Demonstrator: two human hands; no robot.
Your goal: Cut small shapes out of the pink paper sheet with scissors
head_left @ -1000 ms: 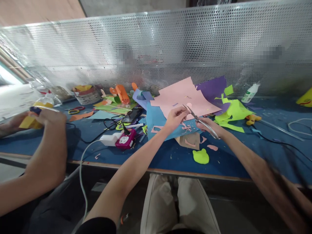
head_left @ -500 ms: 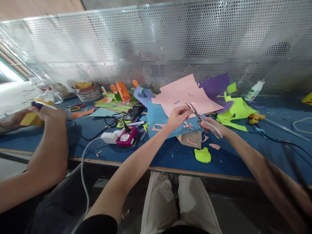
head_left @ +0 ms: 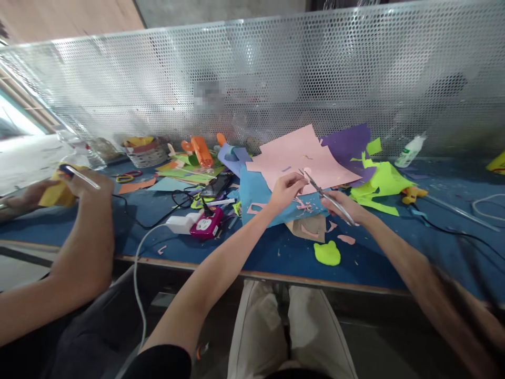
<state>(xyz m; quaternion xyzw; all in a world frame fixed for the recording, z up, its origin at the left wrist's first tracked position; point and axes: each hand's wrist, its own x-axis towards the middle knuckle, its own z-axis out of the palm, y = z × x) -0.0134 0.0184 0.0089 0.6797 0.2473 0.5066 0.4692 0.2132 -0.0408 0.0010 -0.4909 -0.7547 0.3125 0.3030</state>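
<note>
My right hand (head_left: 341, 205) is closed around the handles of metal scissors (head_left: 315, 187), whose narrow blades point up and left, almost together. Close to the blade tips, the fingertips of my left hand (head_left: 287, 189) are pinched. They seem to hold a small piece of pink paper (head_left: 307, 171), mostly hidden by fingers and blades. Behind both hands lies a large pink sheet (head_left: 292, 150), partly over a blue sheet (head_left: 252, 197). Pink scraps (head_left: 305, 206) are scattered on the blue sheet. Nearer me sits a flat yellow-green shape with two ear-like bumps (head_left: 327, 253).
A purple sheet (head_left: 343, 139), cut lime paper (head_left: 384, 181) and a glue bottle (head_left: 410, 151) are at right. A magenta power adapter (head_left: 205, 223) with cables stands left of my arm. At far left, another person's hands hold yellow paper (head_left: 59, 193). A perforated metal panel (head_left: 252, 68) backs the table.
The scissor blades have come closer together. Both my hands have shifted slightly left. The neighbouring person's hand and pen-like tool have turned over the yellow paper.
</note>
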